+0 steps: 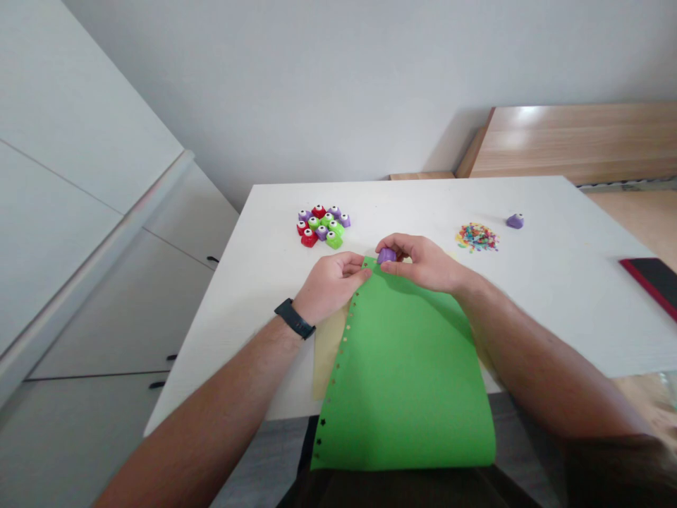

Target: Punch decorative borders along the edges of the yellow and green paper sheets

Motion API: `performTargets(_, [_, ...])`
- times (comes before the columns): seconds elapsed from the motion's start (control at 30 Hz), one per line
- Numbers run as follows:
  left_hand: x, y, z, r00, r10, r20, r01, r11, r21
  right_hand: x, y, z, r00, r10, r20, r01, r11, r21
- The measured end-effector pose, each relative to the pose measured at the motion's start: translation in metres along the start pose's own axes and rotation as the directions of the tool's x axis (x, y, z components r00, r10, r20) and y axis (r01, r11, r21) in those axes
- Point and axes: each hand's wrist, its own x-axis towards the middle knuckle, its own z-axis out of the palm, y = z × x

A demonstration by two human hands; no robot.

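A sheet of green paper [412,367] lies over the table's front edge, its near end hanging toward my lap. Star-shaped holes run down its left side. My left hand [333,282], with a dark band on the wrist, pinches the paper's far left corner. In my right hand [417,261] a purple craft punch [386,255] is gripped between thumb and fingers, at the paper's far edge just right of that corner. Pale yellow paper [326,353] shows beneath the green sheet.
On the white table [264,282], a cluster of red, green and purple craft punches [322,226] stands at the back left. Colourful paper bits [477,238] are piled to the right, near another purple punch [515,221]. A black-and-red flat object [653,282] lies at the right edge.
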Motion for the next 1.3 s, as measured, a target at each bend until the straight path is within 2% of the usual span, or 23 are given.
performTargets(0.67, [-0.0002, -0.0015, 0.0007, 0.999, 0.024, -0.023, -0.024, 1.0, -0.015, -0.0014, -0.0023, 0.0005, 0.998, -0.004, 0.055, 0.004, 1.0, -0.001])
performTargets(1.3, [0.0, -0.0028, 0.0015, 0.999, 0.035, -0.008, -0.035, 0.999, -0.015, 0.0002, 0.0043, 0.0068, 1.0, 0.016, 0.025, -0.016, 1.0, -0.005])
